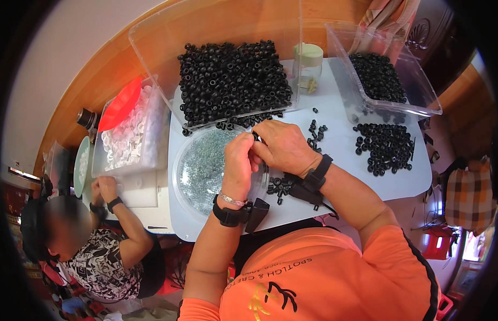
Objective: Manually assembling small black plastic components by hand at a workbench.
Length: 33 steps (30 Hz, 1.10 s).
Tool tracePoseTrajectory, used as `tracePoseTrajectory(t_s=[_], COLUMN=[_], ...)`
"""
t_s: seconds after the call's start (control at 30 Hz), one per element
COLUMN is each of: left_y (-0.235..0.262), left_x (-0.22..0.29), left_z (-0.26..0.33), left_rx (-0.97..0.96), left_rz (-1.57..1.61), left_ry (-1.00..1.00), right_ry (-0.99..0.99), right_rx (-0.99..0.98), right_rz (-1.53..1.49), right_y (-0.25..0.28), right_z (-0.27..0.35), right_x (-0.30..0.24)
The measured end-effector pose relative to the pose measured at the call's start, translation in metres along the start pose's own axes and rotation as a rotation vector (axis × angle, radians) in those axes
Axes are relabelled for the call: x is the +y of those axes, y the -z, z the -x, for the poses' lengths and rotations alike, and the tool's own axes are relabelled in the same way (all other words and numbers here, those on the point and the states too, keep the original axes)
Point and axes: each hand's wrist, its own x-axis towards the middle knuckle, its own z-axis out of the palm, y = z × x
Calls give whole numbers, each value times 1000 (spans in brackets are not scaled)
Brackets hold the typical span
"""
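Note:
My left hand (239, 165) and my right hand (285, 145) meet above the right side of a round clear tray, fingertips pinched together. Between them shows a bit of a small black plastic part (255, 137), mostly hidden by my fingers. The round tray (178, 182) holds many tiny grey-green glass-like beads (203, 168). Behind my hands stands a large clear bin (152, 69) heaped with round, hollow black plastic parts (233, 80). Small black pieces (316, 135) lie loose right of my right hand, and more (280, 185) lie under its wrist.
On the right, a pile of black ring-like parts (385, 148) lies before a clear bin (427, 105) of black pieces. A lidded jar (310, 67) stands at the back. Left are a bin of white parts (123, 142) with a red dish (120, 104) and a co-worker (107, 257).

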Motion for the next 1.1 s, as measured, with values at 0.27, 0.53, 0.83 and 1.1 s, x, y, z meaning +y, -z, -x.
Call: tracePoseTrajectory(t_s=[0.27,0.53,0.83,1.1], left_y=[-3,-1,-4,-4], left_x=[-10,-3,7,7], left_z=[-3,-4,3,3], left_rx=[64,73,-65,-126], left_rz=[-20,-16,140,360], left_ry=[-123,-124,-155,-117], right_ry=[46,39,2,0], right_rx=[-1,63,192,189], right_rz=[7,-32,-298,-424], right_y=[-8,-13,5,7], right_z=[4,-1,0,3], right_x=[0,-4,-5,-4])
